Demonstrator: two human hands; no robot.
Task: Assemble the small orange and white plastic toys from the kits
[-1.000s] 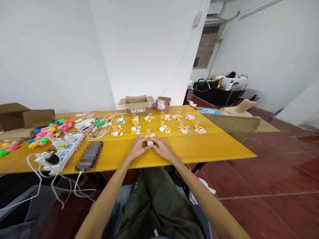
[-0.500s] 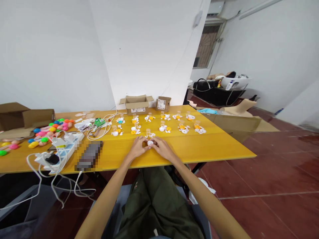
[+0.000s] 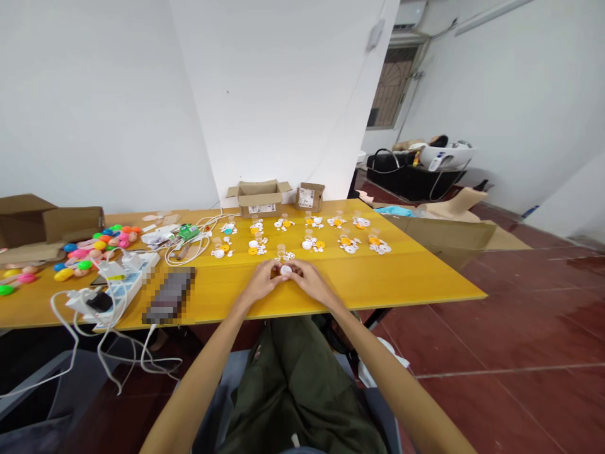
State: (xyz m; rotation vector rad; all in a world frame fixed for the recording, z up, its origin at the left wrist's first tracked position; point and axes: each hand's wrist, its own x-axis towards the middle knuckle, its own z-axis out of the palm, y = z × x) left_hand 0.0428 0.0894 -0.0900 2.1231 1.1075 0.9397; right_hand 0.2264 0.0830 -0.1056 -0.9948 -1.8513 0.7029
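Between my two hands is a small round white plastic piece (image 3: 285, 270), its flat face turned upward. My left hand (image 3: 262, 280) is closed, its thumb and fingers pinching the left side of the piece. On the right side, my right hand (image 3: 308, 281) grips it the same way. Both hands are close above the yellow table (image 3: 387, 277). Just beyond my fingertips lie several small white wheel-like pieces (image 3: 286, 256) and a clear cup (image 3: 281, 248). Finer detail on the held piece is too small to make out.
Groups of white and orange discs (image 3: 312, 244) with clear cups stand in rows behind my hands. Two cardboard boxes (image 3: 259, 205) are at the back. At left are a phone (image 3: 170, 295), a power strip (image 3: 137, 277) with loose cables, and colourful plastic pieces (image 3: 94, 246).
The round white piece has tilted slightly between my fingers, and my fingers have shifted a little around it. Everything else on the table is unchanged.
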